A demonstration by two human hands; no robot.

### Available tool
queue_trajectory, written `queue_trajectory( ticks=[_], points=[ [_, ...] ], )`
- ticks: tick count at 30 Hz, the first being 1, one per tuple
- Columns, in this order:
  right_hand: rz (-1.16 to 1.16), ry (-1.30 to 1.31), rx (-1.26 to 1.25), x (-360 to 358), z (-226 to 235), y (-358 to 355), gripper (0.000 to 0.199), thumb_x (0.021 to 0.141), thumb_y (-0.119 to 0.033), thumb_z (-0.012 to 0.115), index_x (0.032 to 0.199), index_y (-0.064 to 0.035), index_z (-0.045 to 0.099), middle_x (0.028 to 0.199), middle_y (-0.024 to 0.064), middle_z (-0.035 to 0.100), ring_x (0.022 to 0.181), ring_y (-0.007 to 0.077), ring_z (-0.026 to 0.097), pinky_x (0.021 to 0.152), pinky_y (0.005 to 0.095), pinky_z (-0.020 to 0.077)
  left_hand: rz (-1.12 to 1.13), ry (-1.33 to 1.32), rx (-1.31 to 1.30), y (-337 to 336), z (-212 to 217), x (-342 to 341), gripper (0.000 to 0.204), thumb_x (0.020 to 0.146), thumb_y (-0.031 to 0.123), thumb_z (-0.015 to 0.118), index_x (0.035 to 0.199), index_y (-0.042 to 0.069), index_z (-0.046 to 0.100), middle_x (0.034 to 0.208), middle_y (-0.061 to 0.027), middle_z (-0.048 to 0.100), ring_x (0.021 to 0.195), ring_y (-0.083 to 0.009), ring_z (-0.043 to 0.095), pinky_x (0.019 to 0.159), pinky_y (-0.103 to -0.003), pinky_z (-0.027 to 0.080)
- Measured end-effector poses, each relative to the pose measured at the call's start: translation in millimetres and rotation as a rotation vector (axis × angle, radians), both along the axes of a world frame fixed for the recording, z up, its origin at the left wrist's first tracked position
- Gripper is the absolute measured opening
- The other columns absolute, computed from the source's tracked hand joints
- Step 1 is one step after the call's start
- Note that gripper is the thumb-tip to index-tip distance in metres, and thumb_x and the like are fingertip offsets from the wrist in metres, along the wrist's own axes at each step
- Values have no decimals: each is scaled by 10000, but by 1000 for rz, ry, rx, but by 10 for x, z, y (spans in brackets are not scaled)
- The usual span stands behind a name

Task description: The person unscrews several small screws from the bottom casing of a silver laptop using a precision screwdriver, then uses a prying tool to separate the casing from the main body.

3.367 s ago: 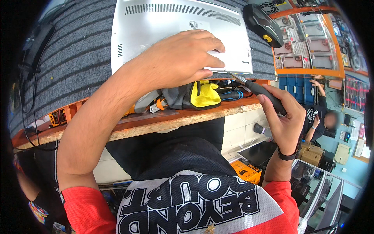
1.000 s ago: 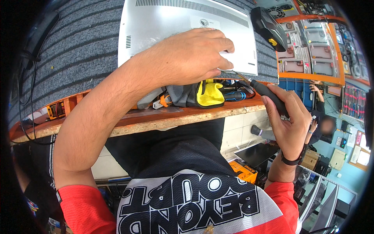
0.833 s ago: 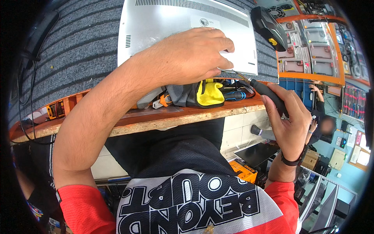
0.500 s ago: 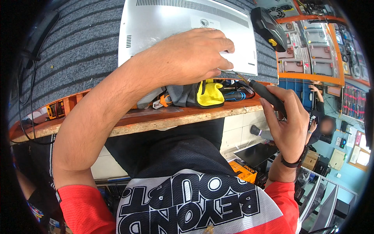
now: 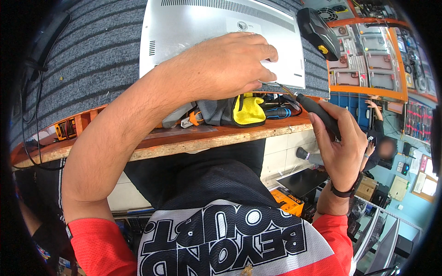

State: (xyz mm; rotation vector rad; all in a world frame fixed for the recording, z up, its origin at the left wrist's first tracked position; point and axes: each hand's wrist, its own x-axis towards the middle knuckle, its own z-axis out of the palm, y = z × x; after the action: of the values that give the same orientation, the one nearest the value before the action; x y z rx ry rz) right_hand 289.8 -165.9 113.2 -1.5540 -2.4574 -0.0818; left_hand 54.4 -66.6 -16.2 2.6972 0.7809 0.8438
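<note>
A silver laptop lies with its vented underside up on a grey ridged mat. My left hand rests across it, fingers spread and bent over the metal, the thumb at the near edge. My right hand is closed round the thick black handle of a screwdriver-like tool. The tool's thin metal shaft slants to the laptop's near edge, its tip close to my left thumb. Whether the tip sits in the seam is too small to tell.
In the open shelf under the mat lie a yellow-and-grey cloth, a blue-and-black handled tool and an orange-and-grey tool. A black device stands right of the laptop. Another person is at the far right.
My right hand and its tool have shifted very slightly to the right. The laptop has moved a touch the same way; my left hand keeps its place.
</note>
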Motion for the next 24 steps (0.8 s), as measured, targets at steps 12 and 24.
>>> queue_trajectory(
  ticks=[12,24],
  points=[
    [-36,1,-77,-14,38,4,316,875,-25,818,1174,-36,717,879,99,696,622,174,614,551,296,468,12,-7,12,3,-39,19,290,935,209,726,1209,135,785,1368,-90,659,1334,-272,566,1125,-408,479],
    [-43,36,-70,-2,18,2,286,888,-51,825,1154,-21,724,879,120,716,651,173,656,565,283,489,10,-9,27,3,-38,18,291,940,217,724,1213,134,783,1366,-95,664,1340,-281,570,1143,-419,469]
  ],
)
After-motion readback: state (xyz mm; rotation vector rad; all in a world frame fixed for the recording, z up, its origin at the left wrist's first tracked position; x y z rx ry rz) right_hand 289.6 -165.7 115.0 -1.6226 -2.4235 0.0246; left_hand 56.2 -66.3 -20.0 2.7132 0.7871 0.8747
